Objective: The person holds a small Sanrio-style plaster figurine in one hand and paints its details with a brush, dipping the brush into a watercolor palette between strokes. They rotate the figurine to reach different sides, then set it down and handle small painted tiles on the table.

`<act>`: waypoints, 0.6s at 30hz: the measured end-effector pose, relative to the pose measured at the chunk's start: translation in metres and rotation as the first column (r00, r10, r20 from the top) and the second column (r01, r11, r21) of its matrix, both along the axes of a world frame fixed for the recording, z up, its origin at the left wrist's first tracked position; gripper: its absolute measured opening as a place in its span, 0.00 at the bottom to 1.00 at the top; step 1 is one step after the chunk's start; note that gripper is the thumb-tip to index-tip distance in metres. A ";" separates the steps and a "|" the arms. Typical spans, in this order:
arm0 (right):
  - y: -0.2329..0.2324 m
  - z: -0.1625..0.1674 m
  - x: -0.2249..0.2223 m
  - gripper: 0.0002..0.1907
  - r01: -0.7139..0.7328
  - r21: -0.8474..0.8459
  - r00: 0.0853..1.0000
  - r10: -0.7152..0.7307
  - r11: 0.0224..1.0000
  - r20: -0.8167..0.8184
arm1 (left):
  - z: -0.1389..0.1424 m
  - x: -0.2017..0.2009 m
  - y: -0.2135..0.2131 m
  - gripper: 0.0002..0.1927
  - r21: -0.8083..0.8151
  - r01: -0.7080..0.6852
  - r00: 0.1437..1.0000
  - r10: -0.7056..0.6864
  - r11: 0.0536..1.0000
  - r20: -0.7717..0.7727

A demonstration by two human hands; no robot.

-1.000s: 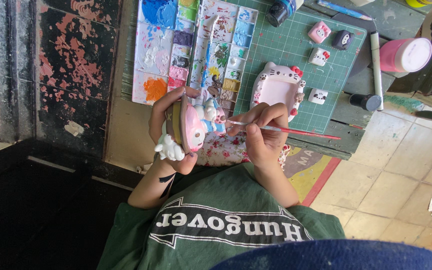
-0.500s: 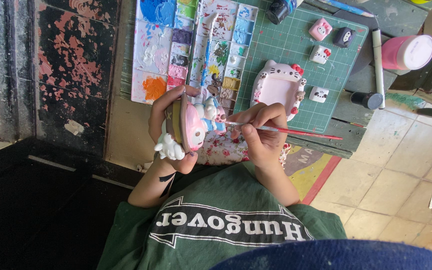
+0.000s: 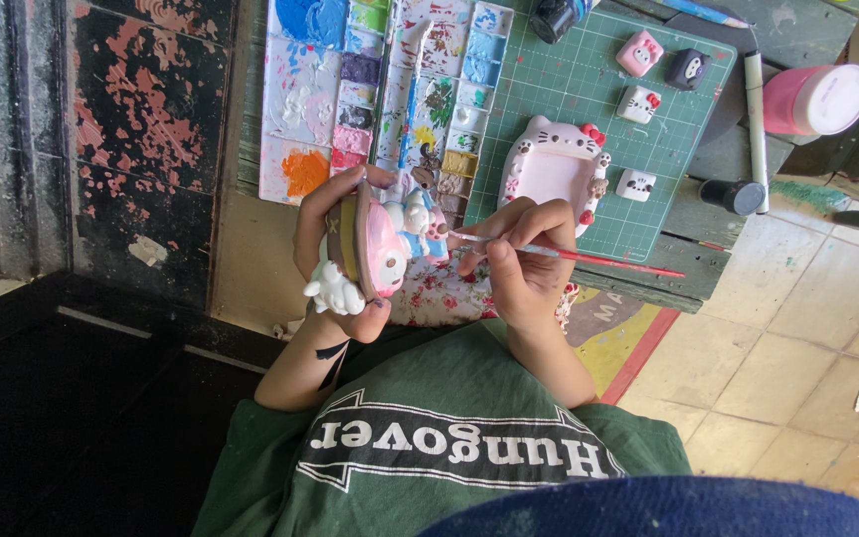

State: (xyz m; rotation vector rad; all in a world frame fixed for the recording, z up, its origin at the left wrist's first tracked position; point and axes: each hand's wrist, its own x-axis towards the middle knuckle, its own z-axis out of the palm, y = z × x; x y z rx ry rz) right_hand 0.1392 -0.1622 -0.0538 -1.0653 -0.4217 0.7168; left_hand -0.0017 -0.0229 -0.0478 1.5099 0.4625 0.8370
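My left hand [image 3: 322,217] grips a pink and white plaster figurine [image 3: 390,244] on a brown base, held sideways in front of my chest. My right hand [image 3: 521,267] pinches a thin red-handled paintbrush [image 3: 608,261]. Its tip touches the figurine's right side near a small blue and orange part. Both hands hover just off the near edge of a wooden table, above a floral cloth [image 3: 439,296] on my lap.
A white paint palette [image 3: 305,109] with several filled wells lies on the table. Beside it is a green cutting mat [image 3: 559,85] with a pink cat-shaped tray [image 3: 549,174] and several small painted figures [image 3: 640,52]. At the right are a pink cup [image 3: 812,99], a black bottle [image 3: 733,196] and a white marker [image 3: 756,109].
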 end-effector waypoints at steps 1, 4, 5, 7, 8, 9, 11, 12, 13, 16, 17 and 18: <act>0.000 0.000 0.000 0.12 -0.004 0.024 1.000 0.004 1.000 0.001 | 0.000 0.000 0.000 0.47 -0.002 0.001 1.000 -0.001 1.000 0.001; -0.004 0.000 -0.001 0.13 -0.026 0.082 0.999 0.022 0.996 0.048 | 0.000 0.001 -0.002 0.47 -0.013 0.006 1.000 -0.006 1.000 0.004; -0.005 0.001 -0.002 0.13 -0.036 0.099 0.997 0.029 0.994 0.070 | 0.001 0.001 -0.003 0.47 -0.016 0.007 1.000 -0.007 1.000 0.004; -0.008 0.002 -0.002 0.13 -0.047 0.096 0.992 0.035 0.994 0.120 | 0.001 0.001 -0.005 0.47 -0.010 0.006 1.000 -0.006 1.000 0.005; -0.009 0.002 -0.002 0.13 -0.053 0.095 0.989 0.039 0.994 0.145 | 0.001 0.001 -0.005 0.47 -0.005 0.004 1.000 -0.004 1.000 0.005; -0.010 0.002 -0.003 0.13 -0.049 0.082 0.987 0.036 0.995 0.155 | 0.000 0.001 -0.006 0.47 0.006 0.002 1.000 -0.002 1.000 0.005; -0.011 0.003 -0.004 0.12 -0.043 0.057 0.984 0.032 0.997 0.176 | 0.000 0.002 -0.006 0.46 0.018 -0.003 1.000 0.003 1.000 0.007; -0.011 0.004 -0.005 0.12 -0.046 0.052 0.981 0.035 0.998 0.193 | 0.000 0.002 -0.006 0.46 0.019 -0.004 1.000 0.004 1.000 0.009; -0.012 0.004 -0.005 0.12 -0.049 0.047 0.977 0.038 0.998 0.210 | -0.001 0.001 -0.006 0.46 0.017 -0.004 1.000 0.004 1.000 0.011; -0.012 0.006 -0.006 0.13 -0.054 0.044 0.968 0.042 0.998 0.248 | -0.001 -0.001 -0.007 0.47 0.009 -0.001 1.000 0.001 1.000 0.011; -0.012 0.006 -0.007 0.13 -0.056 0.043 0.965 0.043 0.998 0.258 | -0.001 -0.002 -0.007 0.47 0.009 -0.001 1.000 0.001 1.000 0.007; -0.013 0.007 -0.007 0.13 -0.057 0.034 0.960 0.045 0.998 0.276 | -0.001 -0.003 -0.007 0.46 0.015 -0.004 1.000 0.004 1.000 -0.001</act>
